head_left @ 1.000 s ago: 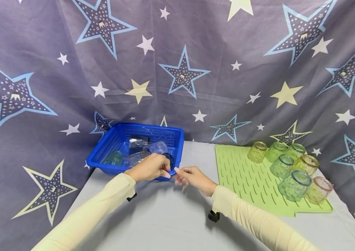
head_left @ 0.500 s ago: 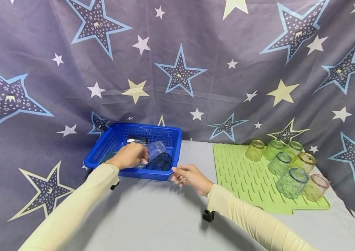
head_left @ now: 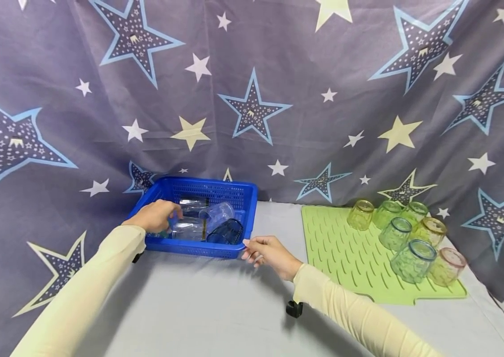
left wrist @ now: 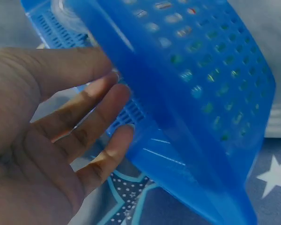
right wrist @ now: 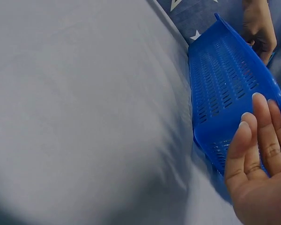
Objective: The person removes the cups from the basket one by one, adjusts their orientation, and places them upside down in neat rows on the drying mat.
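In the head view, a blue plastic basket (head_left: 211,249) stands at the back left with several drinking glasses lying in it. Over its left end reaches my left hand (head_left: 153,216), palm down. The left wrist view shows the left fingers (left wrist: 105,154) loosely extended beside the basket's rim, with nothing gripped. My right hand (head_left: 274,255) pinches the rim at the front right corner. Inside lie a dark blue glass (head_left: 227,232), a clear glass (head_left: 218,214) and another clear glass (head_left: 189,229). A greenish glass under the left hand is mostly hidden.
A green drying mat (head_left: 332,248) lies on the right of the white-covered table (head_left: 216,307). Several tinted glasses, among them a blue-rimmed glass (head_left: 414,262), stand on its right half. A star-patterned curtain (head_left: 252,158) hangs directly behind.
My left hand has moved left from the basket's front right corner, across the glasses, to its left end. The dark blue glass has come into fuller view. My right hand stays at the corner.
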Demonstrator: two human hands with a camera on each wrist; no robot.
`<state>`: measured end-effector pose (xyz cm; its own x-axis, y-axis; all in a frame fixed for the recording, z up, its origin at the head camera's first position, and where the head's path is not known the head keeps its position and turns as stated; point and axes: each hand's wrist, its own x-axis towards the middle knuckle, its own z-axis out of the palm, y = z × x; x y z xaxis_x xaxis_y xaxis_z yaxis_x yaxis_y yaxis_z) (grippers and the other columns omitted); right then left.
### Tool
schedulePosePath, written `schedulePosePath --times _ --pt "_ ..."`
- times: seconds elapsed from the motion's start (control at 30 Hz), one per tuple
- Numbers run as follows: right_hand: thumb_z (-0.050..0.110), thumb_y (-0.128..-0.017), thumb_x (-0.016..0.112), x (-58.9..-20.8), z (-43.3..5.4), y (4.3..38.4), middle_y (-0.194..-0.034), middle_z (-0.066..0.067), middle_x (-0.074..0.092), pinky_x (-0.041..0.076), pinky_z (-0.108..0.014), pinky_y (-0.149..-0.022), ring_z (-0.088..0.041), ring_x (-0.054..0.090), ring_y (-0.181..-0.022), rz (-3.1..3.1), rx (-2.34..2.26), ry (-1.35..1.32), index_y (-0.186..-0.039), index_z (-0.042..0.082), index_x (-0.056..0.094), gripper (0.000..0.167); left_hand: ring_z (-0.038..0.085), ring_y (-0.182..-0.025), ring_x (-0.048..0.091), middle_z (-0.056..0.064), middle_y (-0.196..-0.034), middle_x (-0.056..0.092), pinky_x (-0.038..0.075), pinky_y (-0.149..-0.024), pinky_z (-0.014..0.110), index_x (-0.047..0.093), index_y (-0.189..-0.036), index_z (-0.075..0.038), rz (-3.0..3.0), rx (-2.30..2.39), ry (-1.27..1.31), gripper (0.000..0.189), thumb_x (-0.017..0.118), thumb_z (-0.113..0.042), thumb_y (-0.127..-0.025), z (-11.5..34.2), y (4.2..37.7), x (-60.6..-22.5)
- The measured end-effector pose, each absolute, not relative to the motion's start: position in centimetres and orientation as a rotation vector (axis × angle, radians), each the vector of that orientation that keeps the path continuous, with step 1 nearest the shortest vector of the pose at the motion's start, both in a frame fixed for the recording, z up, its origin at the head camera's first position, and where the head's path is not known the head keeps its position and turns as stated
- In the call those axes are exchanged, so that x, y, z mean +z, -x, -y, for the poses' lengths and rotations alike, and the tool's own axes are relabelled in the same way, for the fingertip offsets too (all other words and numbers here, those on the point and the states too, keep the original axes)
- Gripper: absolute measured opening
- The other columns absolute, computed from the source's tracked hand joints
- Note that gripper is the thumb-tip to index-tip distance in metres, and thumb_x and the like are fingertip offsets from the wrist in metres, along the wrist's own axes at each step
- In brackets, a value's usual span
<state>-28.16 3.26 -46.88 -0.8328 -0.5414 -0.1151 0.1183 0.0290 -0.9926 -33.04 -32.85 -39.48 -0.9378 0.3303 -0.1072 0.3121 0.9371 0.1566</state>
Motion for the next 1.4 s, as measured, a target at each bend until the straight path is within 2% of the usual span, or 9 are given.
schedulePosePath --times 0.17,0.33,0.47,0.63,0.83,0.97,1.17,1.27,1.4 --pt "0.029 -0.103 0.064 -47.2 -3.0 28.3 -0.096 -0.013 0.074 0.054 -0.029 -0.069 -0.025 0.064 -0.084 -1.846 -1.869 0.410 -0.116 -0.006 0.068 0.038 0.025 -0.089 0.065 0.009 -0.100 0.070 0.054 -0.072 0.048 0.070 -0.127 -0.009 -2.995 0.137 -0.473 0.048 0.087 -0.007 -0.081 33.6 33.6 -40.4" --pt "0.030 -0.104 0.063 -47.3 -3.0 28.4 -0.097 -0.013 0.073 0.054 -0.030 -0.071 -0.024 0.063 -0.084 -1.846 -1.870 0.417 -0.118 -0.008 0.066 0.041 0.030 -0.095 0.068 0.015 -0.111 0.071 0.056 -0.075 0.050 0.067 -0.131 -0.006 -3.001 0.136 -0.498 0.054 0.086 -0.002 -0.080 33.7 33.8 -41.0" --pt "0.030 -0.104 0.063 -47.3 -3.0 28.4 -0.097 -0.014 0.073 0.053 -0.030 -0.071 -0.020 0.063 -0.081 -1.843 -1.870 0.420 -0.118 -0.010 0.065 0.043 0.036 -0.102 0.066 0.018 -0.120 0.069 0.055 -0.078 0.053 0.067 -0.130 -0.007 -3.012 0.131 -0.501 0.058 0.091 -0.016 -0.079 33.8 33.8 -41.1" --pt "0.030 -0.104 0.063 -47.3 -3.0 28.3 -0.097 -0.014 0.073 0.053 -0.029 -0.070 -0.023 0.063 -0.083 -1.846 -1.874 0.426 -0.116 -0.008 0.066 0.040 0.033 -0.095 0.067 0.016 -0.114 0.071 0.055 -0.073 0.052 0.070 -0.122 -0.007 -3.051 0.096 -0.520 0.056 0.094 -0.026 -0.075 34.2 33.9 -41.2" --pt "0.031 -0.104 0.063 -47.4 -3.0 28.3 -0.096 -0.012 0.073 0.054 -0.029 -0.068 -0.026 0.063 -0.085 -1.845 -1.884 0.425 -0.113 -0.002 0.069 0.034 0.033 -0.094 0.066 0.015 -0.112 0.071 0.054 -0.074 0.053 0.071 -0.115 -0.008 -3.078 0.097 -0.574 0.053 0.096 -0.021 -0.070 34.6 34.0 -41.3" --pt "0.032 -0.103 0.064 -47.5 -3.0 28.2 -0.096 -0.012 0.073 0.054 -0.030 -0.069 -0.028 0.063 -0.086 -1.845 -1.882 0.416 -0.111 0.001 0.071 0.033 0.027 -0.086 0.065 0.017 -0.111 0.070 0.053 -0.076 0.054 0.069 -0.117 -0.007 -3.049 0.114 -0.553 0.055 0.095 -0.011 -0.070 34.6 33.7 -41.1" --pt "0.032 -0.103 0.064 -47.3 -3.3 27.7 -0.097 -0.012 0.073 0.054 -0.031 -0.070 -0.036 0.062 -0.091 -1.843 -1.877 0.432 -0.113 -0.001 0.070 0.036 0.022 -0.076 0.059 0.014 -0.106 0.069 0.051 -0.073 0.049 0.068 -0.123 -0.008 -3.022 0.100 -0.517 0.054 0.082 0.012 -0.075 34.2 33.2 -40.8" --pt "0.032 -0.103 0.064 -47.3 -3.4 27.5 -0.097 -0.012 0.073 0.054 -0.031 -0.070 -0.034 0.062 -0.090 -1.838 -1.878 0.436 -0.114 -0.003 0.070 0.037 0.024 -0.082 0.062 0.012 -0.104 0.071 0.053 -0.071 0.049 0.072 -0.117 -0.011 -3.048 0.045 -0.579 0.046 0.083 0.008 -0.076 34.1 32.9 -40.8" --pt "0.032 -0.103 0.064 -47.6 -3.5 27.3 -0.096 -0.012 0.073 0.054 -0.030 -0.069 -0.026 0.063 -0.084 -1.836 -1.885 0.445 -0.115 -0.006 0.068 0.040 0.021 -0.076 0.063 0.002 -0.086 0.070 0.054 -0.066 0.047 0.073 -0.091 -0.016 -3.096 0.014 -0.668 0.018 0.086 -0.009 -0.082 33.7 32.2 -41.2"
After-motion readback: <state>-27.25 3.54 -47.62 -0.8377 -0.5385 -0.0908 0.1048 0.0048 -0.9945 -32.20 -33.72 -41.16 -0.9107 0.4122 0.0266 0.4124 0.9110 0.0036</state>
